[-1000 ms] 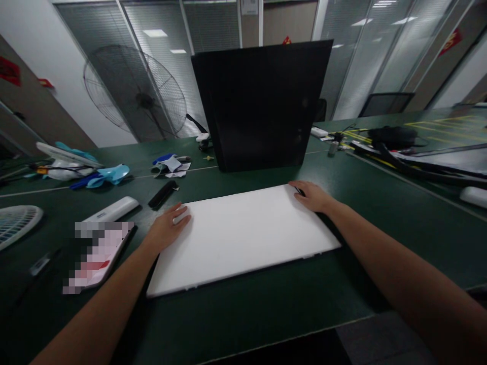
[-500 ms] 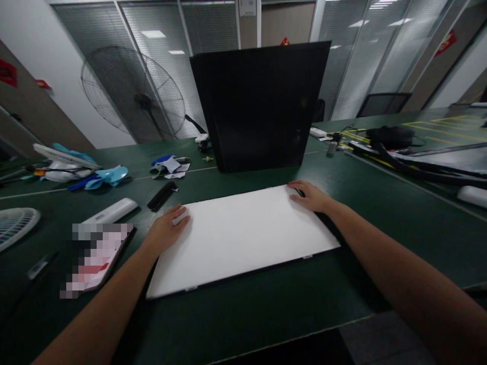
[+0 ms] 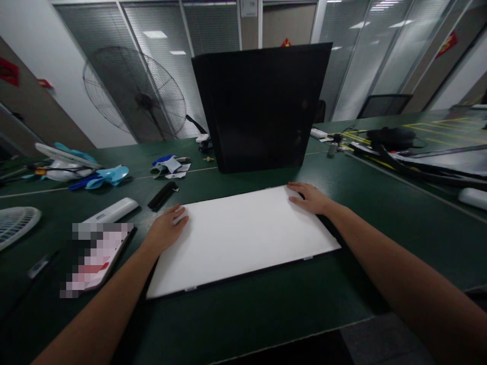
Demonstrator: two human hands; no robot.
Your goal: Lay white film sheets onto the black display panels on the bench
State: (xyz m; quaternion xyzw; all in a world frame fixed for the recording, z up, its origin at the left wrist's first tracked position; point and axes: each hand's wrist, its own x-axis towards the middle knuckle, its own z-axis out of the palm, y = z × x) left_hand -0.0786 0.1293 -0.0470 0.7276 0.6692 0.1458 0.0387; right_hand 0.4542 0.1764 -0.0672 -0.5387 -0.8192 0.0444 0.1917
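A flat white rectangular panel (image 3: 239, 238) lies on the dark green table (image 3: 243, 314) in front of me. My left hand (image 3: 165, 229) rests on its far left corner, fingers stretched out flat. My right hand (image 3: 310, 196) lies on its far right corner, fingers also laid flat. Neither hand grips anything. Just behind the panel a large black sheet (image 3: 262, 104) stands upright.
A white bar-shaped device (image 3: 112, 210), a black stick-like object (image 3: 163, 194) and a blurred-out flat item (image 3: 95, 256) lie left of the panel. Blue and white parts (image 3: 76, 170) sit far left, a white fan grille (image 3: 17, 225) at the edge. Cables and black gear (image 3: 391, 138) lie right. A standing fan (image 3: 135, 94) is behind.
Hardly anything has moved. My right hand's fingers have slid slightly further onto the panel's corner; the left hand stays in place.
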